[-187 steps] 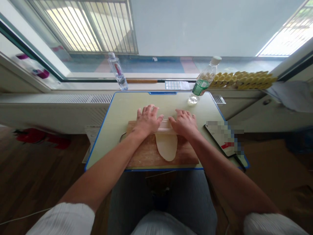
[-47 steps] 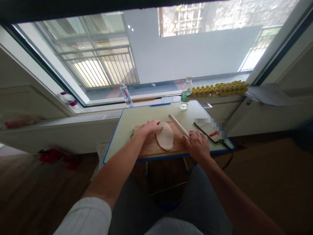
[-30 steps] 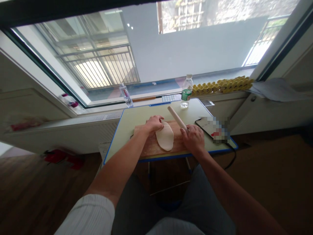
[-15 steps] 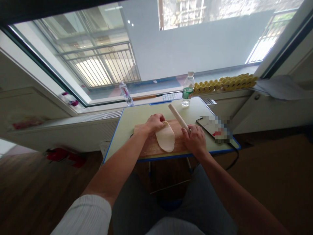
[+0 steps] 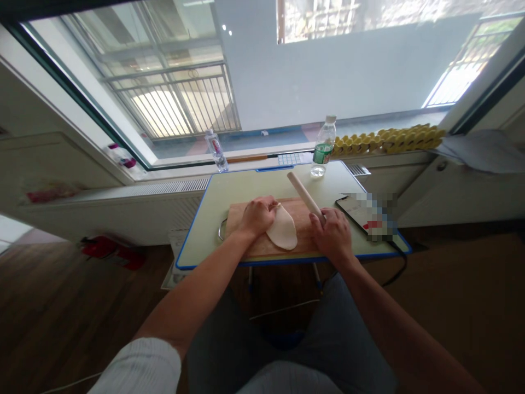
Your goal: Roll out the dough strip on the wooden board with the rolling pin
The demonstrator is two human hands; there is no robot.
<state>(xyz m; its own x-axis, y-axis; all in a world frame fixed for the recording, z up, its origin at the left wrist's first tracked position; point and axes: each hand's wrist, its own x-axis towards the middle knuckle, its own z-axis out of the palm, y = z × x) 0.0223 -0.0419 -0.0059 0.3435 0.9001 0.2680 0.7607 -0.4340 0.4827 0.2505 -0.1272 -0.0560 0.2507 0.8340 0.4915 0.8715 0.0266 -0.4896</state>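
Observation:
A flat, oval sheet of dough [image 5: 283, 230] lies on a wooden cutting board [image 5: 303, 241]. My left hand [image 5: 259, 214] is closed on its far left edge, pinching it between thumb and fingers. In my right hand [image 5: 334, 232] is a pale wooden rolling pin [image 5: 303, 192], gripped at its near end. The pin slants up to the far left, its other end beyond the board's far edge. My right hand is over the right part of the board, apart from the dough. The board's metal handle [image 5: 222, 229] shows at its left end.
The board sits on a pale green table [image 5: 200, 241] with blue edging. A clear bottle with a green label [image 5: 322, 154] and a tablet-like device [image 5: 361, 216] stand and lie on the right. Another bottle [image 5: 216, 150] is by the window; a red fire extinguisher [image 5: 112, 251] is on the floor.
My left hand has drawn the dough's held edge over, so the sheet looks more slanted and shorter. The right hand still grips the rolling pin. The whole view has shifted slightly.

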